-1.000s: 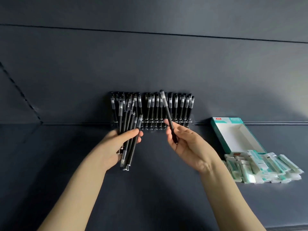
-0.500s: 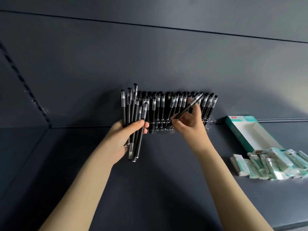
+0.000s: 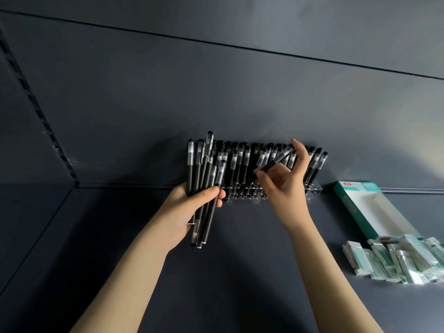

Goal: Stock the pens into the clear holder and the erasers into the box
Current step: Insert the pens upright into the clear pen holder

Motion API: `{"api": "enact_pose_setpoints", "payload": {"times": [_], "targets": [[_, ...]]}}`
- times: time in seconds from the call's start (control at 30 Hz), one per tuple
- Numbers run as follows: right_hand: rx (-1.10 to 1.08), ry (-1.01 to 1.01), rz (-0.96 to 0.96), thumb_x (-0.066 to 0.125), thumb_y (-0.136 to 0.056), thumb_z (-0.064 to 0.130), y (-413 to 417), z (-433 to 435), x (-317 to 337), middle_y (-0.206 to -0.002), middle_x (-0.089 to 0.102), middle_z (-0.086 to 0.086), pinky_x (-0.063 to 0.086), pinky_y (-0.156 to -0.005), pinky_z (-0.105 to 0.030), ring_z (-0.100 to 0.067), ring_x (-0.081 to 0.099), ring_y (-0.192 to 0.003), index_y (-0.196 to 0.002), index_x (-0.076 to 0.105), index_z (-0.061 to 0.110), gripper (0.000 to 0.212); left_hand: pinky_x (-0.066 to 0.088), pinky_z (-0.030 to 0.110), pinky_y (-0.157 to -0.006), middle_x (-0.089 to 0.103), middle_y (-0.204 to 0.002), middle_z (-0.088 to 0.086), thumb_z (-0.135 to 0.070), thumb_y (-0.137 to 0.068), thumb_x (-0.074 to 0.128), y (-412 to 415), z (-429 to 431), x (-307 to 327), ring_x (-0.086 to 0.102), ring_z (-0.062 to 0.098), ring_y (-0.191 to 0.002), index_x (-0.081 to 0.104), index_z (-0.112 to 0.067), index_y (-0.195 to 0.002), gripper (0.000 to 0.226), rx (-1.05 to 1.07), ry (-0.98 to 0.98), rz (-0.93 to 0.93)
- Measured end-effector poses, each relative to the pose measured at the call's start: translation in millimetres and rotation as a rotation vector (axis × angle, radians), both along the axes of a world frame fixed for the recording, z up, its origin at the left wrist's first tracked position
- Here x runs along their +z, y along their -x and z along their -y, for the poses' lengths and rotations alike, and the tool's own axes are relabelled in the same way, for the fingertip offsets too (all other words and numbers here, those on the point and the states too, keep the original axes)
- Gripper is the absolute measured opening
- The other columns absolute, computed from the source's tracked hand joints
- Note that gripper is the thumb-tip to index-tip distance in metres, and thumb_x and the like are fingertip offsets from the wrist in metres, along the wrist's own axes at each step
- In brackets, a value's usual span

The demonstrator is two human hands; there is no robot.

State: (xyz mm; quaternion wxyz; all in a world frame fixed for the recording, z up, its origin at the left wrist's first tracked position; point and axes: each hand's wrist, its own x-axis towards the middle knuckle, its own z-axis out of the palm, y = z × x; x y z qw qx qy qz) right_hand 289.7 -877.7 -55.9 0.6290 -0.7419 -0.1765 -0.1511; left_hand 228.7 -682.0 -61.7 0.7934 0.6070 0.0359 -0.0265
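A clear holder [image 3: 312, 189] stands against the back wall of the dark shelf, filled with several upright black pens. My left hand [image 3: 189, 207] grips a bundle of black pens [image 3: 204, 179], held upright just left of the holder. My right hand [image 3: 286, 179] pinches a single black pen [image 3: 276, 162], tilted, its lower end down among the holder's front slots. At the right lies an open white and teal box [image 3: 374, 212], its inside bare. A pile of wrapped erasers [image 3: 398, 260] lies in front of the box.
The dark shelf floor [image 3: 240, 260] runs from the back wall to the near edge. A slotted upright rail [image 3: 40, 116] runs down the left wall.
The view has tipped and shifted. My right hand carried its single pen from mid-air over to the holder and lowered its tip into the front row. My left hand raised the bundle slightly.
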Motion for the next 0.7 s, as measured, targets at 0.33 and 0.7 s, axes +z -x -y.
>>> {"api": "enact_pose_setpoints", "payload": {"times": [0.33, 0.7], "targets": [[-0.186, 0.186, 0.199, 0.052, -0.099, 0.008, -10.1, -8.2, -1.2, -0.088, 0.061, -0.008, 0.046, -0.064, -0.018, -0.021, 0.062, -0.071, -0.133, 0.035, 0.031, 0.046, 0.048, 0.03, -0.079, 0.071, -0.093, 0.008, -0.022, -0.089, 0.064, -8.3, 0.3, -7.2, 0.065, 0.012, -0.086, 0.078, -0.022, -0.08, 0.016, -0.014, 0.063, -0.009], [-0.056, 0.272, 0.11, 0.06, -0.093, 0.003, -13.7, -19.6, 7.0, -0.094, 0.063, 0.001, 0.046, -0.069, -0.014, -0.009, 0.06, -0.079, -0.115, 0.056, 0.023, 0.03, 0.05, 0.018, -0.066, 0.07, -0.083, 0.002, -0.017, -0.094, 0.059, -8.2, 6.5, -10.3, 0.065, 0.006, -0.077, 0.069, -0.007, -0.1, 0.015, -0.044, 0.078, -0.005]]}}
